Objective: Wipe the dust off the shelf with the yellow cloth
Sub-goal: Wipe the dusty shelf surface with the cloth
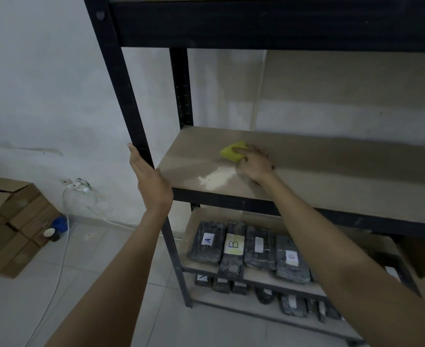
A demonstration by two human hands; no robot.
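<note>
The shelf (331, 166) is a tan board in a black metal rack, at chest height in front of me. A folded yellow cloth (231, 152) lies on its left half. My right hand (255, 162) presses flat on the cloth, fingers pointing left, covering its right part. A pale dusty patch (216, 177) shows on the board just in front of the cloth. My left hand (149, 181) grips the rack's front left upright post (124, 96) at the level of the board.
Below, two lower shelves hold several black wrapped packs (254, 246), some labelled A and B. Brown cardboard boxes (8, 221) are stacked on the tiled floor at the left. A white cable (63, 246) runs from a wall socket. Another black shelf beam (269, 23) crosses overhead.
</note>
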